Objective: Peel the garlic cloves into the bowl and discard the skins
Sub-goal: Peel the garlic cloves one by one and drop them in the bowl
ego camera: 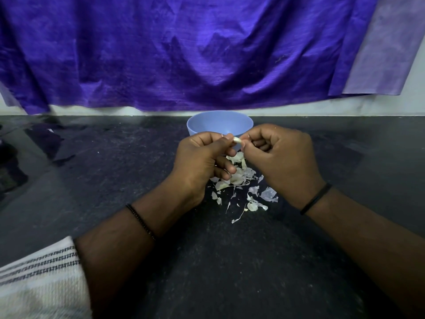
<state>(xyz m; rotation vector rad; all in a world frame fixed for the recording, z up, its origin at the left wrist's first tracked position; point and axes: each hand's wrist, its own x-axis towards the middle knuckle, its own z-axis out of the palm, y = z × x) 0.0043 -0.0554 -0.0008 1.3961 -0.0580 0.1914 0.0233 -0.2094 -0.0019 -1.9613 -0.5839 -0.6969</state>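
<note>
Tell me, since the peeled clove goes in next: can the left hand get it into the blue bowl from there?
Probably yes. The left hand pinches the garlic clove just in front of the blue bowl, whose open top has nothing over it. The right hand also pinches the clove and must let go first.

Purple cloth [184, 54] drapes a white wall [322, 107] behind a dark countertop [92, 180].

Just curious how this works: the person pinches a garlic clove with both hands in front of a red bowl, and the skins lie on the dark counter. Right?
Nearly. The bowl is light blue, not red, as the head view shows. The rest holds: left hand and right hand pinch the garlic clove, and the skins lie on the dark counter.
</note>
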